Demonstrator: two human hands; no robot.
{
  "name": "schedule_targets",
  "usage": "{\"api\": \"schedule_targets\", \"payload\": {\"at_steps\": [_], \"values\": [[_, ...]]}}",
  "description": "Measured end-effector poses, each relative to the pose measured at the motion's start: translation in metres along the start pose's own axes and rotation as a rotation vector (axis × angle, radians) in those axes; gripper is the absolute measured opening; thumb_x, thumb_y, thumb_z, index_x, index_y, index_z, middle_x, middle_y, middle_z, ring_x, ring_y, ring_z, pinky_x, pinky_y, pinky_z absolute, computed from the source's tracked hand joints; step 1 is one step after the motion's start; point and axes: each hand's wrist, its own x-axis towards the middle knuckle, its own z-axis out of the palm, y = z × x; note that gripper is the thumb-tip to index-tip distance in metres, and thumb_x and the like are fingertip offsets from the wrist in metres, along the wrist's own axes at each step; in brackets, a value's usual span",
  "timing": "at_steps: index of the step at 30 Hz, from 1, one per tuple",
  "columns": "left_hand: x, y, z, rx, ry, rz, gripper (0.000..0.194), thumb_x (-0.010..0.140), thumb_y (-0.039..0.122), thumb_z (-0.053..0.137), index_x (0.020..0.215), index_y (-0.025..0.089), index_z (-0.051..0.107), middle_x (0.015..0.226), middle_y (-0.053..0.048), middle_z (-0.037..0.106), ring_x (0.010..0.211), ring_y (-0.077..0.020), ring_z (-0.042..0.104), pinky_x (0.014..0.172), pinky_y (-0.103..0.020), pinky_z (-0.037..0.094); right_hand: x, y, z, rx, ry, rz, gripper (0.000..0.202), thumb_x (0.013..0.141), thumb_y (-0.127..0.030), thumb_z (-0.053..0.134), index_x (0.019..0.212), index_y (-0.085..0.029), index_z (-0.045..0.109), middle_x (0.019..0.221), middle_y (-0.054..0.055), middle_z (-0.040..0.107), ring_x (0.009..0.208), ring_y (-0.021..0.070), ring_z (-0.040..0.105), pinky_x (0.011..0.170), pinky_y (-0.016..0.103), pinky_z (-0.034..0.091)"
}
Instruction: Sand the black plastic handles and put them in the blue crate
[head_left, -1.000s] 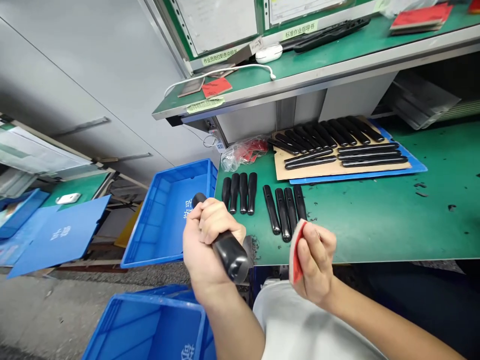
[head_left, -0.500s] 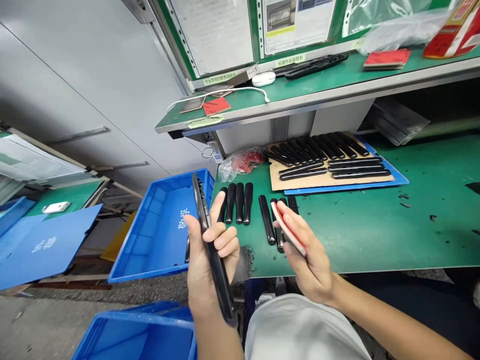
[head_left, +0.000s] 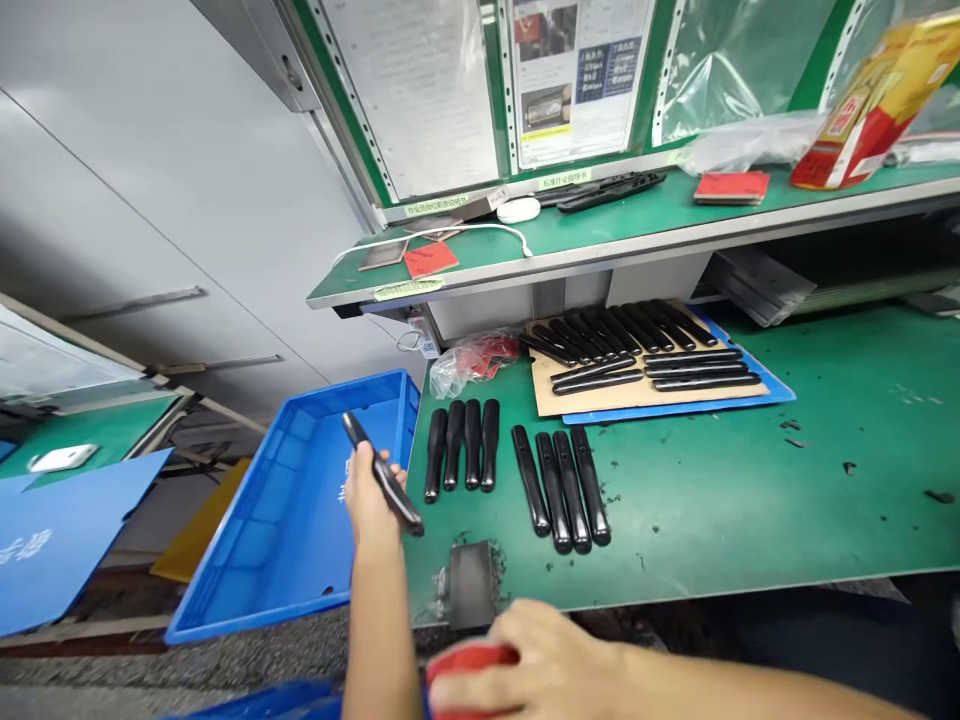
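Apart from each other, your right hand grips the red pad by the desk's near edge; your left hand clasps a black handle near its left edge, long axis slanting, far end leftward over the blue bin.

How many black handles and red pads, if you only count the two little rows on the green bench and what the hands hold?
Black handles: 9 (8 in the two rows on the green bench, 1 in the left hand)
Red pad: 1 (in the right hand)
Total: 10
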Motion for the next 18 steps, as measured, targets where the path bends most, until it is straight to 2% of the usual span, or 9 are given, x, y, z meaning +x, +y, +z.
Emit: {"api": "schedule_targets", "payload": {"at_steps": [3, 5, 8, 11, 13, 16, 18], "values": [[0.055, -0.033, 0.012, 0.241, 0.007, 0.017, 0.031, 0.085, 0.028, 0.072, 0.114, 0.017, 0.066, 0.074, 0.002, 0.064, 0.067, -0.0171, 0.066, 0.068, -0.029, 0.051, -0.018, 0.015, -0.003, 0.002, -0.062, -0.029, 0.054, 0.096, -0.019, 0.045, 0.149, -0.026, 0.046, 0.148, 0.015, 0.057, 0.117, 0.0291, 0.067, 0.088, 0.046, 0.059], [0.077, -0.056, 0.022, 0.431, 0.003, 0.029, 0.034, 0.085, 0.027, 0.073, 0.116, 0.016, 0.066, 0.093, -0.004, 0.07, 0.089, -0.0225, 0.069, 0.084, -0.038, 0.052, -0.034, 0.025, -0.005, -0.026, -0.071, -0.049, 0.055, 0.096, -0.012, 0.039, 0.15, -0.021, 0.046, 0.143, 0.017, 0.061, 0.113, 0.026, 0.069, 0.086, 0.041, 0.06], [0.093, -0.088, 0.038, 0.687, 0.022, 0.042, 0.037, 0.093, 0.035, 0.066, 0.125, 0.017, 0.062, 0.131, -0.011, 0.061, 0.122, -0.029, 0.057, 0.104, -0.055, 0.044, -0.058, 0.036, -0.008, -0.087, -0.031, -0.054, 0.049, 0.1, -0.015, 0.037, 0.148, -0.022, 0.047, 0.135, 0.016, 0.067, 0.106, 0.0215, 0.071, 0.084, 0.033, 0.061], [0.099, -0.109, 0.048, 0.886, 0.032, 0.065, 0.045, 0.096, 0.04, 0.059, 0.136, 0.019, 0.055, 0.146, -0.013, 0.05, 0.136, -0.0336, 0.044, 0.112, -0.061, 0.034, -0.076, 0.044, -0.016, -0.125, -0.017, 0.052, 0.048, 0.1, -0.014, 0.036, 0.146, -0.023, 0.05, 0.133, 0.015, 0.069, 0.109, 0.02, 0.071, 0.09, 0.031, 0.06], [0.101, -0.114, 0.052, 0.989, 0.021, 0.093, 0.048, 0.099, 0.042, 0.051, 0.139, 0.016, 0.052, 0.145, -0.017, 0.05, 0.136, -0.0364, 0.044, 0.109, -0.061, 0.034, -0.086, 0.048, -0.023, -0.128, 0.013, 0.111, 0.05, 0.099, -0.011, 0.035, 0.145, -0.023, 0.051, 0.132, 0.015, 0.069, 0.11, 0.02, 0.071, 0.091, 0.03, 0.06], [0.096, -0.107, 0.06, 1.11, 0.0, 0.164, 0.05, 0.101, 0.042, 0.036, 0.133, 0.008, 0.056, 0.137, -0.027, 0.053, 0.13, -0.0454, 0.047, 0.098, -0.066, 0.038, -0.1, 0.054, -0.031, -0.104, 0.113, 0.215, 0.051, 0.099, -0.01, 0.033, 0.144, -0.026, 0.051, 0.132, 0.014, 0.069, 0.108, 0.0203, 0.071, 0.089, 0.03, 0.06], [0.084, -0.095, 0.079, 1.166, -0.018, 0.256, 0.055, 0.102, 0.039, 0.027, 0.132, 0.002, 0.054, 0.135, -0.035, 0.051, 0.128, -0.0499, 0.046, 0.093, -0.068, 0.039, -0.11, 0.056, -0.037, -0.102, 0.198, 0.345, 0.049, 0.1, -0.01, 0.035, 0.141, -0.028, 0.054, 0.133, 0.013, 0.069, 0.113, 0.0208, 0.07, 0.091, 0.03, 0.06]]}}
